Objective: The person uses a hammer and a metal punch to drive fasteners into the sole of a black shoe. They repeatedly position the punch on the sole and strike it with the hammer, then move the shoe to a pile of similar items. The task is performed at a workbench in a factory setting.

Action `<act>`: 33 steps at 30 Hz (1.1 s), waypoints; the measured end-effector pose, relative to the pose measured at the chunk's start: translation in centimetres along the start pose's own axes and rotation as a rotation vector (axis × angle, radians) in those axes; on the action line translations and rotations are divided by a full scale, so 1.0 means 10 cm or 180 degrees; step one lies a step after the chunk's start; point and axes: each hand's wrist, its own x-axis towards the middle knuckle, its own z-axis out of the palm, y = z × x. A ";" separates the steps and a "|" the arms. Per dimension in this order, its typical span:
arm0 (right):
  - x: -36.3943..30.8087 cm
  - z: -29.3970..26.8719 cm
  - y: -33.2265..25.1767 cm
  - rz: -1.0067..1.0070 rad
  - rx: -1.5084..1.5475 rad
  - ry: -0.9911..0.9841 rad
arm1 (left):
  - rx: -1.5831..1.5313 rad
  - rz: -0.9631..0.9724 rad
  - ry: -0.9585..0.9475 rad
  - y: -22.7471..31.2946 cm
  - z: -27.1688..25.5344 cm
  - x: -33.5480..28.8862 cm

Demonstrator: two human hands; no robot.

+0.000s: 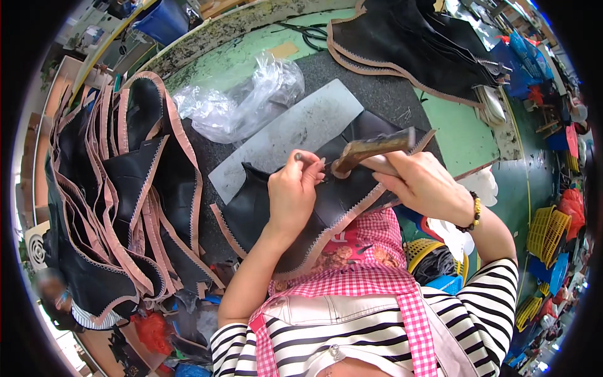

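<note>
My right hand (418, 182) grips a hammer (370, 152) by its pale handle. The hammer's worn, brownish head is just right of my left fingertips. My left hand (292, 198) is closed in a pinch on a short metal rod (300, 157), whose end shows above the fingers; its tip is hidden. Under both hands lies a black leather-like piece (330, 204) with a pinkish zigzag-cut border. Part of it rests over a flat grey slab (295, 129), and its near edge hangs toward my checked apron.
On the left is a heap of black pieces (132, 169) with pinkish borders. Crumpled clear plastic (251, 97) lies beyond the slab. More black pieces (408, 47) are stacked at the far right, near black-handled scissors (308, 31). A yellow basket (424, 248) stands below right.
</note>
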 end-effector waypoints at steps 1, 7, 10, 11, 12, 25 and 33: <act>0.02 0.03 0.00 -0.0015 -0.0194 -0.0118 | -0.0085 -0.0038 0.0003 0.00 -0.01 0.02; 0.00 0.09 0.05 0.0094 -0.0124 -0.0264 | -0.0188 -0.0130 0.0001 0.01 -0.01 0.03; 0.03 -0.04 0.02 0.0151 0.0081 -0.0346 | -0.0065 -0.0060 -0.0027 0.00 0.00 0.03; 0.05 -0.15 -0.07 0.0313 0.0230 -0.0225 | -0.0009 -0.0007 -0.0029 -0.01 0.00 0.03; 0.07 -0.26 -0.16 0.0476 0.0379 -0.0104 | 0.0046 0.0045 -0.0033 -0.02 0.00 0.02; -0.03 -0.13 -0.05 0.0120 0.0146 0.0212 | -0.0347 0.0206 0.0079 0.34 -0.27 -0.09; 0.08 0.13 -0.06 -0.0054 -0.0183 -0.0369 | -0.0029 -0.0074 0.0083 -0.05 -0.24 -0.11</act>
